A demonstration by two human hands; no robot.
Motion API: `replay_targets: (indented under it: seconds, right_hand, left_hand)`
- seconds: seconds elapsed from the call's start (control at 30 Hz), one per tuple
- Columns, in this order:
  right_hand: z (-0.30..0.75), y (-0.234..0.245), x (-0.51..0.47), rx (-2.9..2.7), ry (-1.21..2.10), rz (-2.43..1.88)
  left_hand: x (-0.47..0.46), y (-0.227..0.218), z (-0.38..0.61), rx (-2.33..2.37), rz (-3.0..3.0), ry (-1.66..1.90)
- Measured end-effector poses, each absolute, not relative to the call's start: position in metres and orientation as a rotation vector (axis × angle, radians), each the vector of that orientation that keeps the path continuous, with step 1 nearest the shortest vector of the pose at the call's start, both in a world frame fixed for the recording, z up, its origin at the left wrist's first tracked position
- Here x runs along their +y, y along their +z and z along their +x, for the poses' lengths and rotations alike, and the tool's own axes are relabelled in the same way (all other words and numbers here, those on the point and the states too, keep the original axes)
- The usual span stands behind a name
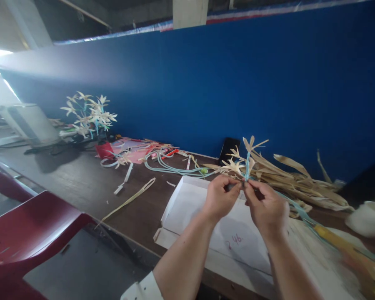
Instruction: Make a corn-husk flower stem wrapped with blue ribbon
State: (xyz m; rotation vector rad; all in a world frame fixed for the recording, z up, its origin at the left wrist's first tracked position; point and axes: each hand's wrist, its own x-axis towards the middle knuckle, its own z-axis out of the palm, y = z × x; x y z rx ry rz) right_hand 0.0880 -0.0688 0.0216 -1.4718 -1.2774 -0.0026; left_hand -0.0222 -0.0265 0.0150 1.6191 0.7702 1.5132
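My left hand [220, 196] and my right hand [265, 208] meet over a shallow white cardboard tray [181, 204]. Both pinch the light-blue stem of a small flower sprig [246, 160] made of pale dried-leaf petals, which stands up between the fingertips. The fingers of both hands are curled closed on the stem. A light-blue cord [300, 212] trails from the hands to the right across the table.
A heap of dried husk leaves [300, 179] lies behind my hands against the blue wall [237, 83]. A finished flower bunch [89, 112], coiled blue cords [171, 164], a dark phone [228, 149] and loose strips sit on the brown table [81, 183]. Red plastic chairs [28, 233] stand at left.
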Motion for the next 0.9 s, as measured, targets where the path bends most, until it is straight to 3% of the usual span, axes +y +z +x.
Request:
replay_targets:
  seconds: [0.43,0.73,0.9]
  right_hand:
    - [0.094,0.023,-0.069,-1.282,-0.032,-1.443]
    - [0.099,0.028,-0.067,-1.131,0.429,-1.445]
    - [0.105,0.024,-0.064,-1.051,0.510,-1.419]
  left_hand:
    - [-0.026,0.015,-0.023,0.763,1.638,1.508]
    - [-0.022,0.015,-0.023,0.752,1.543,1.351]
    - [-0.025,0.020,-0.024,0.770,1.550,1.335]
